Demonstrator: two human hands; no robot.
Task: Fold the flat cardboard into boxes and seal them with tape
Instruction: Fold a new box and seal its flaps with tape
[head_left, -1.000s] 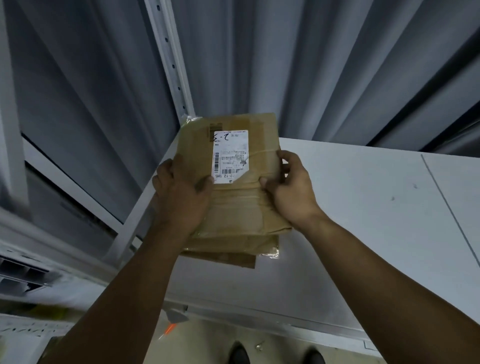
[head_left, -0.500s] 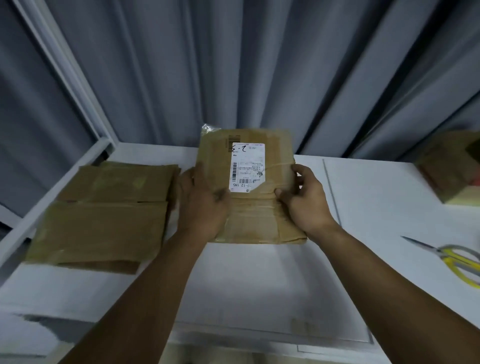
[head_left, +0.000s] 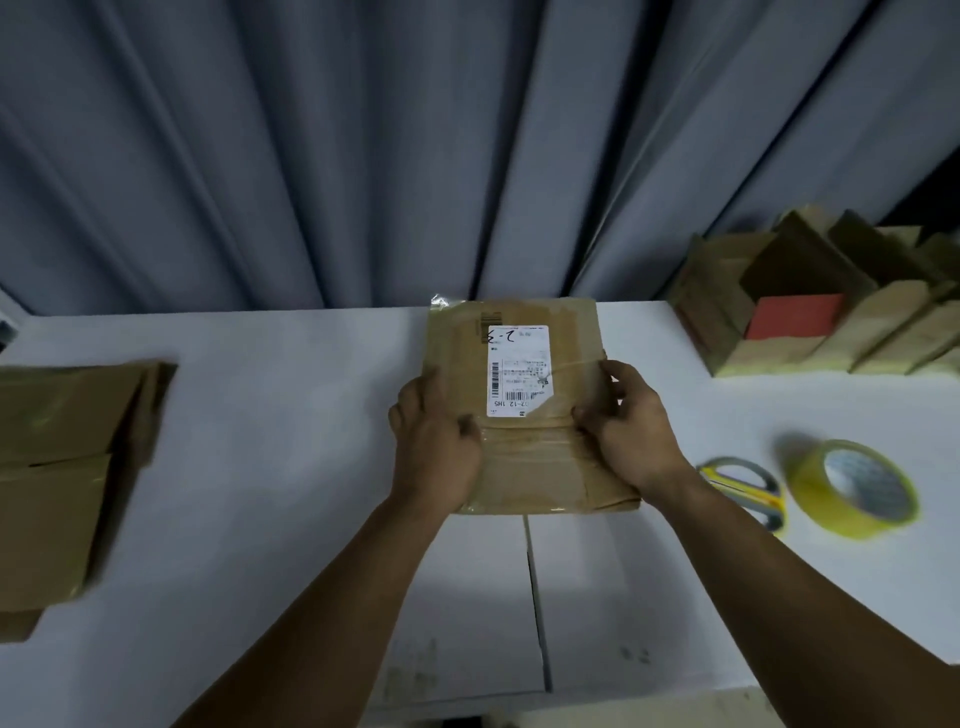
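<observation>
A flattened brown cardboard box (head_left: 524, 447) with a white shipping label and old clear tape is held over the middle of the white table (head_left: 291, 467). My left hand (head_left: 434, 447) grips its left edge, thumb on top. My right hand (head_left: 631, 436) grips its right edge, thumb across the taped seam. A roll of yellow tape (head_left: 852, 488) lies on the table at the right. Yellow-handled scissors (head_left: 748, 483) lie between the roll and my right wrist.
A stack of flat cardboard (head_left: 67, 467) lies at the table's left edge. Assembled boxes (head_left: 831, 306), one with a red item inside, stand at the back right. Grey curtains hang behind the table. A seam divides the tabletop near the front.
My view has swung from left to right while both hands carried the flat box over the table's middle. The left stack slid to the frame's edge; the tape roll and boxes came into view.
</observation>
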